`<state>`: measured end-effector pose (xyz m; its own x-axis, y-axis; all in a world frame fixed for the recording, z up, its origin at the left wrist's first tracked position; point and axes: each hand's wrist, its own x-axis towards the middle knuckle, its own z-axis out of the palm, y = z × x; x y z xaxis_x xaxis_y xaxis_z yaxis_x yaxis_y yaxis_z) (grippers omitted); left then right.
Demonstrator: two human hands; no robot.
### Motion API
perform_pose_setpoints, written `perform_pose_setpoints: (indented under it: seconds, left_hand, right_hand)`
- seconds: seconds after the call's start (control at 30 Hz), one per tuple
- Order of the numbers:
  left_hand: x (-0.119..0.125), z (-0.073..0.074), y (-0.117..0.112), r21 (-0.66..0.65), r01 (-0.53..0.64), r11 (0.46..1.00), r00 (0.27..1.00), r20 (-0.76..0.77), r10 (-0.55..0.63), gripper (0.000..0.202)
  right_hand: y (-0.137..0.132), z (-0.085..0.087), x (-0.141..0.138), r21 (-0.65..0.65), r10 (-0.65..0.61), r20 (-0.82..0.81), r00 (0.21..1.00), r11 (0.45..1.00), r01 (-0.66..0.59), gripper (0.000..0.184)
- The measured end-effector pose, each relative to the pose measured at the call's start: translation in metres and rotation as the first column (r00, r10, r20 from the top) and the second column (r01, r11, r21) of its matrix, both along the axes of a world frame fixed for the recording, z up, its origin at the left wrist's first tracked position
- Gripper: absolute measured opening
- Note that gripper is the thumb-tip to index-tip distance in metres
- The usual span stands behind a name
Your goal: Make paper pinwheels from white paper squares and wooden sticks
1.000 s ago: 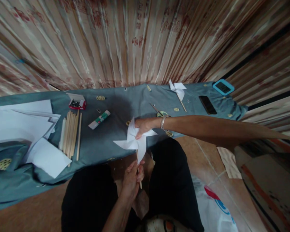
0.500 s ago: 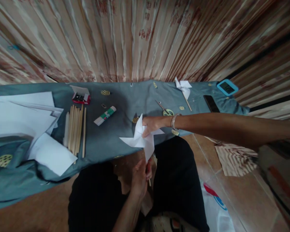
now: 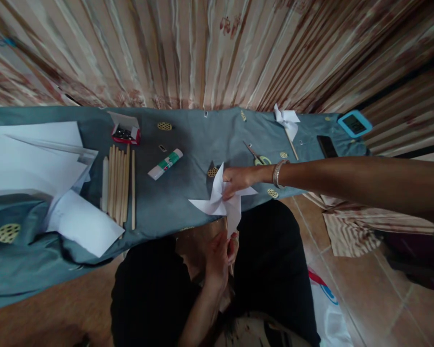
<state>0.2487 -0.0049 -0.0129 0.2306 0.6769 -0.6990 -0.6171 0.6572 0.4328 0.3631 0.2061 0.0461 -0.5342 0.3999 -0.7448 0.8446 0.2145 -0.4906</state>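
A white paper pinwheel (image 3: 217,201) hangs at the near edge of the blue-grey cloth table (image 3: 188,193). My right hand (image 3: 236,180), with a bracelet on the wrist, pinches the pinwheel's centre from the right. Below the table edge my left hand (image 3: 219,255) is closed round the thin wooden stick (image 3: 230,266) under the pinwheel. My black-clad legs lie beneath both hands.
On the cloth lie a row of wooden sticks (image 3: 119,185), white paper sheets (image 3: 32,164), a glue stick (image 3: 165,164), a red box of pins (image 3: 126,132), scissors (image 3: 256,155), a second pinwheel (image 3: 287,120), a dark phone (image 3: 327,146) and a blue-framed device (image 3: 354,124). A striped curtain hangs behind.
The view has drifted, so everything sits further right and slightly higher in frame. Both hands keep their hold on the pinwheel and its stick.
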Motion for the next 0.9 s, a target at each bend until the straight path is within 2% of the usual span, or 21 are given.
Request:
perform_pose_setpoints:
  seconds: [0.13,0.3,0.5,0.63,0.77,0.9]
  left_hand:
    - [-0.007,0.0,0.003,0.032,0.039,0.999,0.999,0.004,-0.039,0.052]
    - [-0.017,-0.003,0.006,0.012,0.09,0.996,0.996,0.0,-0.09,0.05]
    - [-0.013,-0.002,0.005,0.044,0.108,0.993,0.994,0.002,-0.108,0.051]
    - [-0.006,0.0,0.004,0.053,0.103,0.993,0.993,0.047,-0.105,0.052]
    - [0.002,0.0,0.001,0.056,0.057,0.997,0.993,0.101,-0.062,0.053]
    - [0.008,0.0,-0.001,0.047,0.04,0.998,0.991,0.125,-0.045,0.054]
  right_hand:
    - [0.002,-0.002,0.0,-0.016,-0.019,-0.016,1.0,1.0,0.018,0.017]
    - [0.003,-0.01,0.006,-0.067,-0.02,-0.064,0.998,0.998,0.016,0.021]
    - [0.007,-0.024,0.012,-0.068,0.01,-0.086,0.996,0.998,-0.016,0.027]
    - [0.005,-0.018,0.01,-0.023,-0.005,-0.048,0.999,1.0,0.004,0.026]
    - [0.003,-0.01,0.006,0.013,0.037,-0.047,0.998,0.999,-0.037,0.024]
    - [0.003,-0.01,0.005,0.029,0.043,-0.04,0.998,0.999,-0.042,0.022]
